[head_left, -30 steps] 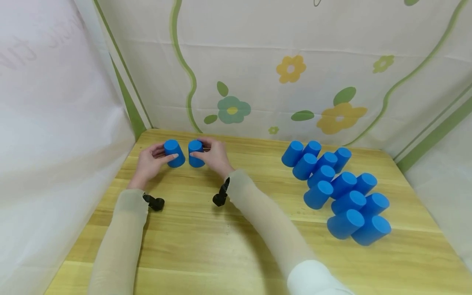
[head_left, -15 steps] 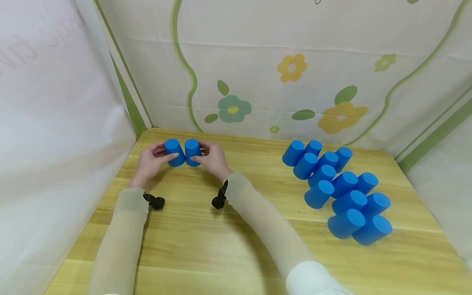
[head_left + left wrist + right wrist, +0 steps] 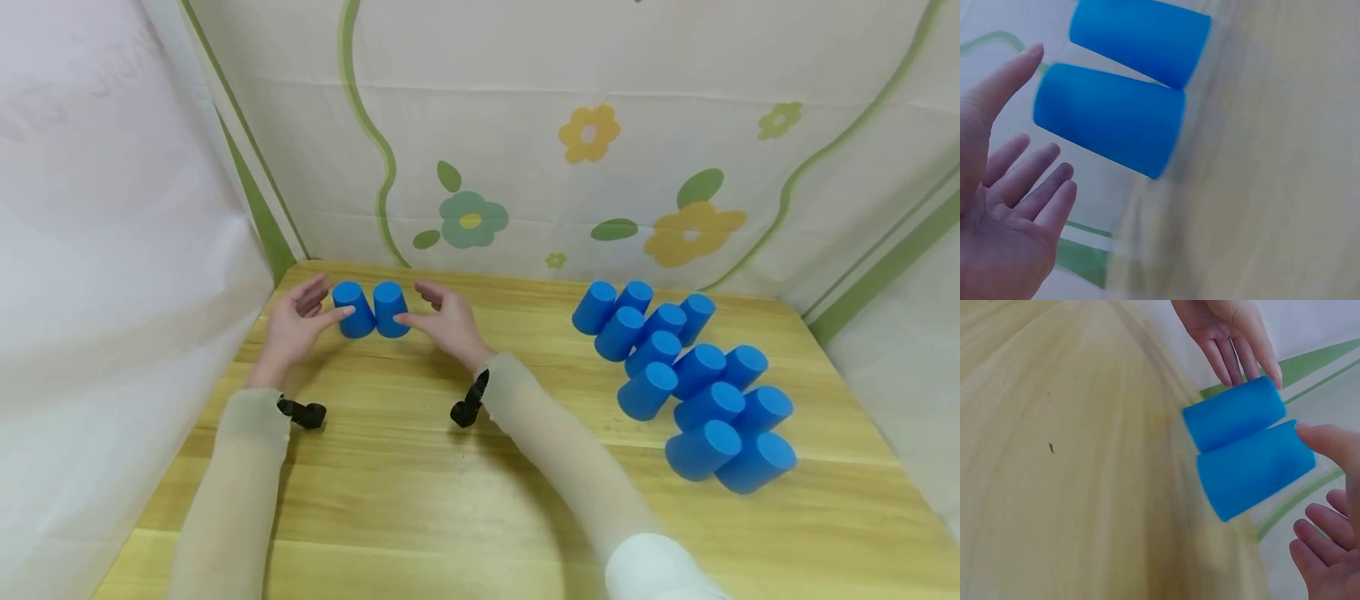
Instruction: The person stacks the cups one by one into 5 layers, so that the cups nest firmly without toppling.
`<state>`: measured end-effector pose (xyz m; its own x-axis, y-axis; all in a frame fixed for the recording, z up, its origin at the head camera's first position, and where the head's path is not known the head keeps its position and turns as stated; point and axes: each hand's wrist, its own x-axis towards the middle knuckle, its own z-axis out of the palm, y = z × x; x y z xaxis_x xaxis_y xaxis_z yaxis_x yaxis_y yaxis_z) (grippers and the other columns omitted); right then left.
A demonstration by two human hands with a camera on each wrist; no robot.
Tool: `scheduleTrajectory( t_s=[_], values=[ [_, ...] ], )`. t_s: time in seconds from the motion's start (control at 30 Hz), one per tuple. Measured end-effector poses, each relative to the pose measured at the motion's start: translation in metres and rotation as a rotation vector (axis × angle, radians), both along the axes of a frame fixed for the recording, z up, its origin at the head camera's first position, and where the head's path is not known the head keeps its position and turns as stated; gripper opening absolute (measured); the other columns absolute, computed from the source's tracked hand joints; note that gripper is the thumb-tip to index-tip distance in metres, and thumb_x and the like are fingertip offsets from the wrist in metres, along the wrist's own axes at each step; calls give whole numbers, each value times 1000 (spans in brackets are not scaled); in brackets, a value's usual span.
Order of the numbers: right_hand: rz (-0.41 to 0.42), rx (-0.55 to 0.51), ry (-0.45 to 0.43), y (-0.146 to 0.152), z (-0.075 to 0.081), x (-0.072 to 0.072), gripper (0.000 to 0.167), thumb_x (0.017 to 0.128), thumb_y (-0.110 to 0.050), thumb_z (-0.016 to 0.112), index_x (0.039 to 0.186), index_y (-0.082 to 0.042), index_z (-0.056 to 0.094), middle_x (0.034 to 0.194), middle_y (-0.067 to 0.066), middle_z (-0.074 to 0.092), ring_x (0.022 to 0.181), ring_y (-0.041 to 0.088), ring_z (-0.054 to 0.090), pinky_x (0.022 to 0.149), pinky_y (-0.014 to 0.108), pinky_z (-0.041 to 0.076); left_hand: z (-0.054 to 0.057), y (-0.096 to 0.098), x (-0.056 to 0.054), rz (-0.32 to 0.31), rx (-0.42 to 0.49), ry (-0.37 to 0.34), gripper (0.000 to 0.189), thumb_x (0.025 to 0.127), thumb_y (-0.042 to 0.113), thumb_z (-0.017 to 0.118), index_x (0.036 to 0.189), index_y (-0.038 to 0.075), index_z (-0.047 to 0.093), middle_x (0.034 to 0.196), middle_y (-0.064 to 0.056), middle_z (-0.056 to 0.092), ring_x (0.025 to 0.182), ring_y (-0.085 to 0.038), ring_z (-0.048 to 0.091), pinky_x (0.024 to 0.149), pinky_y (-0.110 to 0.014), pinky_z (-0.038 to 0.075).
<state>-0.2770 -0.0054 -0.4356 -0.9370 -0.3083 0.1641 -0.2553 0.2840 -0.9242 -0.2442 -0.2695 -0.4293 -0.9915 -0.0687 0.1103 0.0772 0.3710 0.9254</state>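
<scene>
Fingers point(image 3: 1060, 206) wide and loose beside two blue cups point(image 3: 1110, 119)

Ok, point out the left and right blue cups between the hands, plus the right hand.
Left blue cup point(image 3: 359, 322): head view, side wall beside the thumb tip.
Right blue cup point(image 3: 387, 316): head view, middle of the side wall.
Right hand point(image 3: 452, 325): head view, middle of the hand.
</scene>
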Motion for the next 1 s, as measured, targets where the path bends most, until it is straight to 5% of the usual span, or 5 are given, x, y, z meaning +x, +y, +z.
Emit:
scheduleTrajectory(
  t_s=[0.27,0.47,1.0],
  values=[
    [-19,-26,40,30,12,4,65,86,-30,85,143,-13,59,144,0,57,135,24,49,113,38,39,16,12,6,-4,45,115,81,86,31,85,154,14,45,154,-8,48,140,-24,45,113,-36,37],
    [-25,-30,72,52,25,12,66,86,-34,85,144,-16,60,145,-5,56,134,11,49,112,34,39,27,25,11,-11,40,153,77,87,26,85,152,10,47,152,-11,49,139,-24,46,113,-35,38],
    [-23,-12,102,115,27,46,64,87,-31,85,145,-21,59,146,-4,55,137,15,46,113,34,37,25,60,24,-141,48,202,69,85,25,86,147,17,55,148,-1,54,137,-17,48,113,-41,38]
  ],
)
